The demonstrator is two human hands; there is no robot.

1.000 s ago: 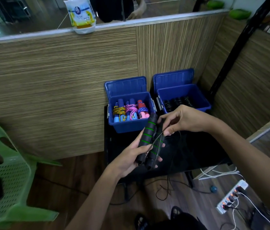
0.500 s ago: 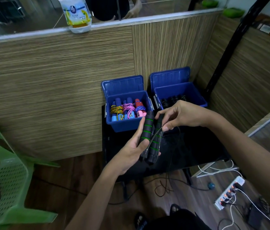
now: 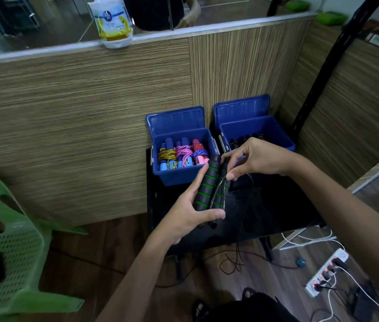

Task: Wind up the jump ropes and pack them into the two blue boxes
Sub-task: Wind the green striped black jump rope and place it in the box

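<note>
We hold a pair of black foam handles (image 3: 209, 189) with green rings side by side in our left hand (image 3: 189, 212), the fingers curled round them from beneath and the thumb lying across their lower ends, so the two grips point up and away toward the boxes. Our right hand (image 3: 257, 159) reaches in from the right, thumb and fingers pinching the thin black cord (image 3: 218, 189) at the upper part of the handles; a loop of that cord lies across the grips and the rest trails down over the edge of the black table (image 3: 276, 217) to tangle loosely on the wooden floor (image 3: 237, 263). Just beyond our hands stand the two blue boxes, lids raised against the striped wood panel (image 3: 90, 135). The left blue box (image 3: 179, 175) holds wound ropes with blue and pink handles, bound in yellow, pink and blue cord, standing upright in a row. The right blue box (image 3: 276, 135) is partly hidden by our right hand; we can make out dark coiled shapes inside but cannot tell more. A green plastic chair (image 3: 9, 252) sits at the left, a white power strip (image 3: 325, 273) with plugs lies on the floor at the right, and a white and yellow pouch (image 3: 111, 22) rests on the ledge above the panel
</note>
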